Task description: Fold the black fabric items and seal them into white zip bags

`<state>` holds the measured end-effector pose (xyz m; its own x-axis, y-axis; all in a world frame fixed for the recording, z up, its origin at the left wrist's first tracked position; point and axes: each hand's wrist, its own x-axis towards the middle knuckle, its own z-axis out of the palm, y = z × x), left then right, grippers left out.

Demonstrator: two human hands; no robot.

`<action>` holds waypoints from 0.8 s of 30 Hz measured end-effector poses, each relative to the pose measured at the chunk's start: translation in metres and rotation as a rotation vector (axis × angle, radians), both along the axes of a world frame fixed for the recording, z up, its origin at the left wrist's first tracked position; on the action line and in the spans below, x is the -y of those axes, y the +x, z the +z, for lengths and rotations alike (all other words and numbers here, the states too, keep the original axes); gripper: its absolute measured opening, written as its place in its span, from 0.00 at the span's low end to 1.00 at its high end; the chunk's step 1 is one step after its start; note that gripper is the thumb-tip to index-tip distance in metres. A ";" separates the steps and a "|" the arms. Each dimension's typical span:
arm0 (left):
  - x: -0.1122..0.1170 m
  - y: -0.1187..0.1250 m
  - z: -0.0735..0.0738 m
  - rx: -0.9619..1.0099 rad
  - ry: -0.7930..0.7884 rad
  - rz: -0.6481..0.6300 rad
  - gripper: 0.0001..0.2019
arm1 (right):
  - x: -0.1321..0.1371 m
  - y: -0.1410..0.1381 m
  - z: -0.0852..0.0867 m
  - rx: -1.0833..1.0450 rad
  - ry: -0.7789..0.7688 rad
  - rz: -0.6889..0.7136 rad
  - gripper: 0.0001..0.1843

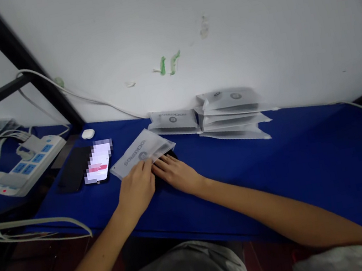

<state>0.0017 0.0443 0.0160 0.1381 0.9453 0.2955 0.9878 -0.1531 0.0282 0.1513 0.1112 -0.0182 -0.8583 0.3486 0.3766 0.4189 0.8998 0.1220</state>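
A frosted plastic zip bag [140, 150] with grey lettering lies on the blue tablecloth [296, 162] in front of me. My left hand [137, 186] rests at the bag's near edge, fingers curled and pinching it. My right hand [176, 173] lies flat beside it, fingers stretched over a dark item [170, 155] that sticks out of the bag's mouth. Most of that dark item is hidden under my fingers and the bag.
Stacks of similar packed bags [233, 115] and one more [173, 122] lie against the white wall. Left of the bag lie a lit phone [99, 160], a black phone [73, 168] and a white earbud case [88, 133]. A power strip [29, 165] with cables sits far left.
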 end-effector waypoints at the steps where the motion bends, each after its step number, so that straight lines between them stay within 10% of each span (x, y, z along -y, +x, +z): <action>1: -0.004 0.001 0.000 -0.002 0.002 -0.021 0.14 | -0.001 0.000 0.000 -0.001 0.012 0.010 0.18; 9: 0.000 0.008 -0.002 -0.020 0.323 -0.367 0.14 | -0.009 -0.010 -0.008 0.140 -0.018 -0.002 0.17; 24: 0.015 -0.018 -0.017 -0.043 0.326 -0.203 0.11 | 0.006 -0.020 0.007 0.060 -0.132 -0.115 0.20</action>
<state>-0.0168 0.0289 -0.0015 0.3315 0.7547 0.5662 0.9357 -0.3400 -0.0947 0.1312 0.1056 -0.0109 -0.8296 0.4884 0.2706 0.5151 0.8565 0.0337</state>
